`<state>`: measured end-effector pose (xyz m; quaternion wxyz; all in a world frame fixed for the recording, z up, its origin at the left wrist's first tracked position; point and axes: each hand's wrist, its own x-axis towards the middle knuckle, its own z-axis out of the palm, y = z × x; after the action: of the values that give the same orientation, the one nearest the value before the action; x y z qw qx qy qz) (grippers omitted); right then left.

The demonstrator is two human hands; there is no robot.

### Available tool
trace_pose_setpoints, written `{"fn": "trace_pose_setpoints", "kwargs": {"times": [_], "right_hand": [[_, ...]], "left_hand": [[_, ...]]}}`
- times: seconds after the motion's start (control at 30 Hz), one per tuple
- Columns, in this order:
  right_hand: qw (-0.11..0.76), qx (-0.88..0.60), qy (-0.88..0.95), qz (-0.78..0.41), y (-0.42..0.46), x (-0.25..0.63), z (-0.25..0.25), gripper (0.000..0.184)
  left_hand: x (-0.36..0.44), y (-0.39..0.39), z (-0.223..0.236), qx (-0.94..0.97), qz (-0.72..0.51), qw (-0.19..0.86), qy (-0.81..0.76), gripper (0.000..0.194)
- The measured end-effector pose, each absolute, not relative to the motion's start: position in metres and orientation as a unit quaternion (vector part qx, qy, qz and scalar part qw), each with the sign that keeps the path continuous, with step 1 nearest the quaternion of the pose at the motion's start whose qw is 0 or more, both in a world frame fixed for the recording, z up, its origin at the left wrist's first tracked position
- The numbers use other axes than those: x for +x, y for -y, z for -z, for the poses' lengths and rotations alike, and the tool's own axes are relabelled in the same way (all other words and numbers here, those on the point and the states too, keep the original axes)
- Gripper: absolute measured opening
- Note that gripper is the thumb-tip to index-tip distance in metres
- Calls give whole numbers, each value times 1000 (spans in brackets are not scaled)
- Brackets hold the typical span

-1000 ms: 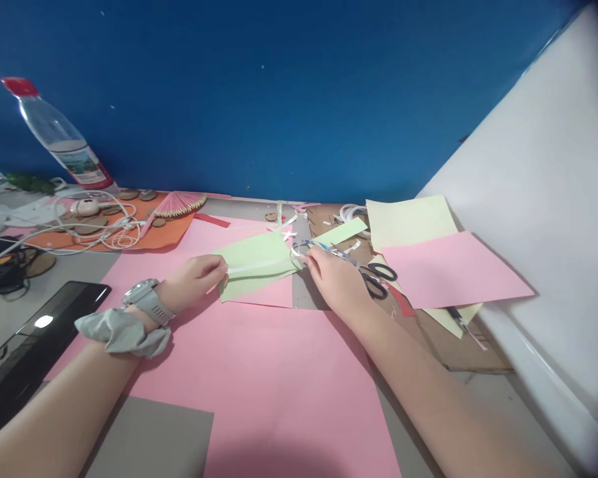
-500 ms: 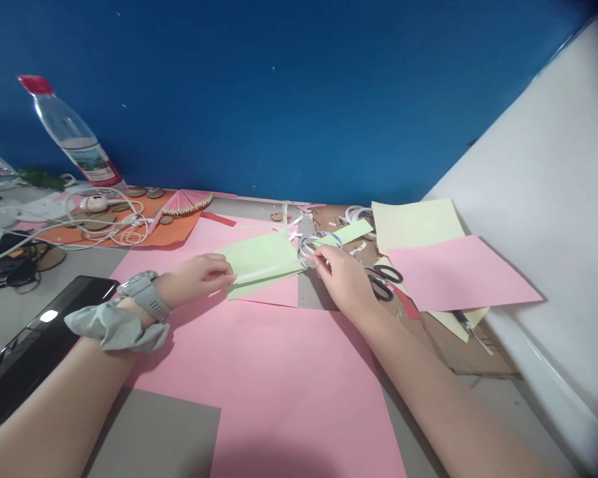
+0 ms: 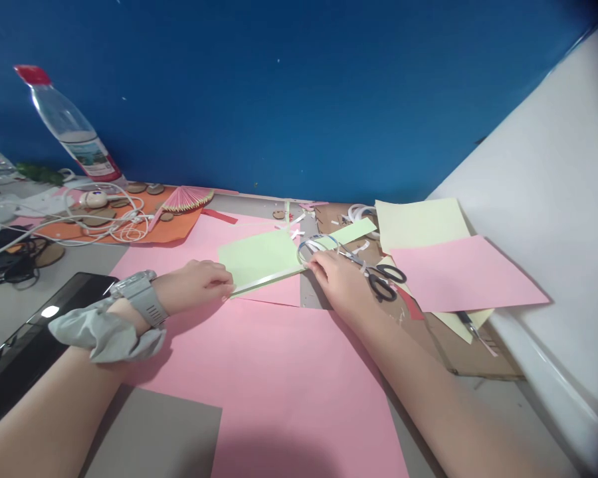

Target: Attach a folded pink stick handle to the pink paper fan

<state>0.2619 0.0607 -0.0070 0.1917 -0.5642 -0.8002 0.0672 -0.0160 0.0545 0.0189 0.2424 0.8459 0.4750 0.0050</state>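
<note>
White tape (image 3: 269, 279) is pinched by the left grip (image 3: 204, 282) and right grip (image 3: 335, 273), stretched between them along the near edge of green paper (image 3: 259, 255), narrow and straight.

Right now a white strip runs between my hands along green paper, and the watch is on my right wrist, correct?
No: the head view shows the watch on your left wrist. The white strip does run between your left hand and right hand along green paper.
</note>
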Motion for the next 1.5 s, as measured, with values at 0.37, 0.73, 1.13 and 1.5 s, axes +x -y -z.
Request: {"fn": "trace_pose_setpoints", "kwargs": {"times": [0.37,0.73,1.13,1.5], "right_hand": [[194,-566,798,-73,-62,263,8,19],[184,-568,799,-73,-62,264,12,19],[189,-570,796,-78,-63,264,12,17],[186,-568,799,-72,-62,265,11,16]], "left_hand": [[-16,-52,-17,848,9,222,-480,34],[-10,-44,-16,856,65,137,-494,30],[-5,-44,-18,852,104,126,-498,31],[0,-37,-21,855,124,97,-495,31]]}}
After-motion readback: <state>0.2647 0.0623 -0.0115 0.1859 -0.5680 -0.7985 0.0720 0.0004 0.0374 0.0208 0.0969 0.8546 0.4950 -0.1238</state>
